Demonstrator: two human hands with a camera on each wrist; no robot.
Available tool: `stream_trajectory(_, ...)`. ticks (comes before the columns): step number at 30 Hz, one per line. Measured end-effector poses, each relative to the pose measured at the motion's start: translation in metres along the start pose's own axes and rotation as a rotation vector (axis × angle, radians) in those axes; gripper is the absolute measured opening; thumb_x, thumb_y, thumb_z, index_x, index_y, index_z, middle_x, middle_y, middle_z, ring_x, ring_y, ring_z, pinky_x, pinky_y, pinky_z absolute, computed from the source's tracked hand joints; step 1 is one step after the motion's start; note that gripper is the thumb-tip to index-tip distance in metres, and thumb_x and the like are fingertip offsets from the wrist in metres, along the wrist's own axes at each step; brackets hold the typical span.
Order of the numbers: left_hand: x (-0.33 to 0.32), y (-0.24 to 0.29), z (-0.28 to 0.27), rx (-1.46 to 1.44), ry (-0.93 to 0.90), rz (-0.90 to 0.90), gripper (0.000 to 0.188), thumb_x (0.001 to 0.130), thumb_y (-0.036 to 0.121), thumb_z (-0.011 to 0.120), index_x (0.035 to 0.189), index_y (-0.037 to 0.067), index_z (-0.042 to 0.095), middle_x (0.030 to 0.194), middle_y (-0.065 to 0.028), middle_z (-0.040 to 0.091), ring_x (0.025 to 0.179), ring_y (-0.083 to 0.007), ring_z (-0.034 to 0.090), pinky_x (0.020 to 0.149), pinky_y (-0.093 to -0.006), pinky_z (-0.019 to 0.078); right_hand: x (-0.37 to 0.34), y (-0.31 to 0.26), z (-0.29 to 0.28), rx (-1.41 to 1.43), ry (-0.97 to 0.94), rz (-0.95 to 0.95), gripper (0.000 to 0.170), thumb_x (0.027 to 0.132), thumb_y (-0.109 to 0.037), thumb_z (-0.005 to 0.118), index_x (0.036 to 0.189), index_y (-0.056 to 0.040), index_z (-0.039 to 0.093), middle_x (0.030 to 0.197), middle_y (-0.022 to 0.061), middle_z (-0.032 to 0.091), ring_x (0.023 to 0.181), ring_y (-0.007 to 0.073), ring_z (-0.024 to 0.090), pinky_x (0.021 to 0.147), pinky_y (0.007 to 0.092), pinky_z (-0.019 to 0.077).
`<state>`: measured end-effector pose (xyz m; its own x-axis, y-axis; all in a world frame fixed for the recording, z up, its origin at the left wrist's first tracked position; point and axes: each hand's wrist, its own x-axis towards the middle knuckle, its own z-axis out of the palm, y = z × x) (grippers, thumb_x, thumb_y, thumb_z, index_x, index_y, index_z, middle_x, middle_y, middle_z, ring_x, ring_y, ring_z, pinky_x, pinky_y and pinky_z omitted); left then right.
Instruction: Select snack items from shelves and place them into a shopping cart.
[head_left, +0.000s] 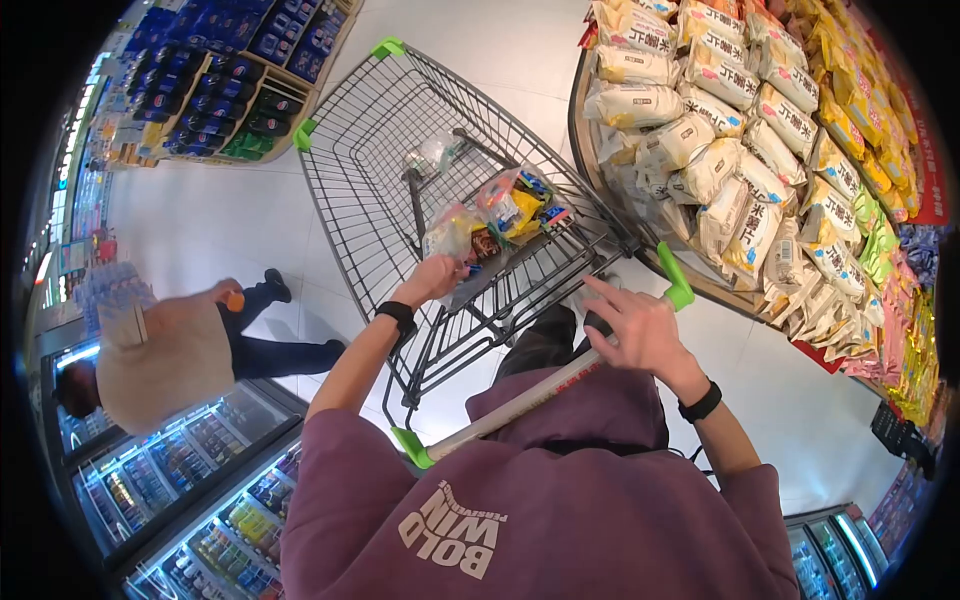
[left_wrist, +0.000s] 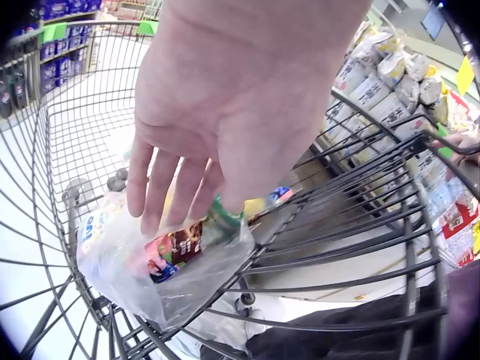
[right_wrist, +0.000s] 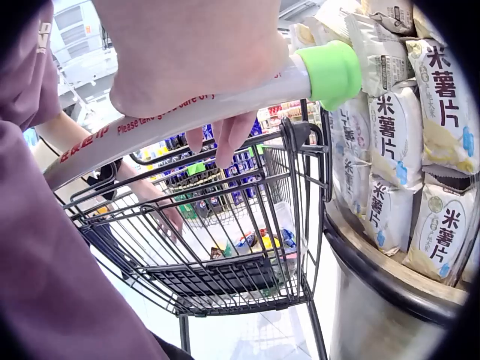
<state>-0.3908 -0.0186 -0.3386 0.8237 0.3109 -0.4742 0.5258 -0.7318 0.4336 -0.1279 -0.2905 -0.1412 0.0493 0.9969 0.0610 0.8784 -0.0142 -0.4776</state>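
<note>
In the head view my left hand (head_left: 435,278) reaches into the shopping cart (head_left: 350,170) over a clear plastic bag (head_left: 447,238). The left wrist view shows its fingers loosely extended, fingertips right at the bag (left_wrist: 112,251), which holds a brown and pink packet (left_wrist: 180,244). Beside it in the cart lie yellow and blue snack packets (head_left: 520,210) in clear wrapping. My right hand (head_left: 645,325) rests palm down on the cart's handle bar (head_left: 520,410), near its green end cap (head_left: 678,275). In the right wrist view its fingers (right_wrist: 232,135) hang over the bar's far side.
A rounded display stand heaped with white chip bags (head_left: 700,130) stands close on the cart's right. Shelves of blue drinks (head_left: 215,85) are ahead left. To the left, a person in a beige top (head_left: 165,360) is near glass-door drink fridges (head_left: 190,480).
</note>
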Motion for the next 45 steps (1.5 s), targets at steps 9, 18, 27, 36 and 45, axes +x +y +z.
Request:
stream_trajectory(9, -0.11, 0.119, -0.097, -0.272, 0.021, -0.156, 0.067, 0.096, 0.06, 0.043, 0.121, -0.001, 0.059, 0.091, -0.0271, 0.067, 0.093, -0.0426, 0.065, 0.083, -0.0473, 0.0498, -0.003, 0.002, 0.002, -0.049, -0.058, -0.045, 0.034, 0.083, -0.033, 0.067, 0.109, -0.0114, 0.063, 0.131, 0.0044, 0.061, 0.076, 0.0245, 0.068, 0.063, 0.0359, 0.0533)
stream_trajectory(18, -0.179, 0.179, -0.021, -0.148, 0.175, -0.255, 0.106, 0.077, 0.072, 0.063, 0.142, -0.007, 0.035, 0.137, -0.0312, 0.045, 0.127, -0.0432, 0.046, 0.106, -0.0477, 0.0381, 0.008, 0.013, 0.008, 0.011, -0.32, -0.087, 0.061, 0.091, -0.047, 0.057, 0.132, -0.0024, 0.051, 0.135, 0.0211, 0.054, 0.095, 0.0375, 0.067, 0.08, 0.0448, 0.0558)
stream_trajectory(27, -0.183, 0.208, 0.016, 0.02, 0.408, -0.471, 0.087, 0.088, 0.06, 0.058, 0.14, -0.007, 0.037, 0.13, -0.0259, 0.049, 0.123, -0.0404, 0.046, 0.107, -0.048, 0.0346, 0.005, 0.021, 0.013, 0.125, -0.355, -0.192, 0.063, 0.091, -0.051, 0.056, 0.126, 0.0018, 0.05, 0.122, 0.0277, 0.056, 0.094, 0.0423, 0.066, 0.082, 0.0479, 0.0534)
stream_trajectory(36, -0.182, 0.221, 0.049, -0.103, 0.72, -0.62, 0.056, 0.096, 0.047, 0.053, 0.13, 0.003, 0.054, 0.126, -0.0185, 0.056, 0.12, -0.0355, 0.05, 0.104, -0.0442, 0.0358, -0.016, 0.02, 0.013, 0.168, -0.263, -0.251, 0.063, 0.091, -0.049, 0.056, 0.121, 0.007, 0.051, 0.112, 0.0302, 0.06, 0.093, 0.0415, 0.066, 0.081, 0.0462, 0.0543)
stream_trajectory(45, -0.179, 0.26, 0.055, -0.183, 0.796, -0.709, 0.057, 0.092, 0.049, 0.06, 0.124, 0.003, 0.06, 0.12, -0.0216, 0.062, 0.113, -0.0352, 0.059, 0.098, -0.0433, 0.044, -0.037, 0.03, 0.018, 0.142, -0.228, -0.25, 0.065, 0.087, -0.047, 0.059, 0.122, 0.0066, 0.053, 0.103, 0.0268, 0.067, 0.093, 0.0365, 0.068, 0.081, 0.0445, 0.0549)
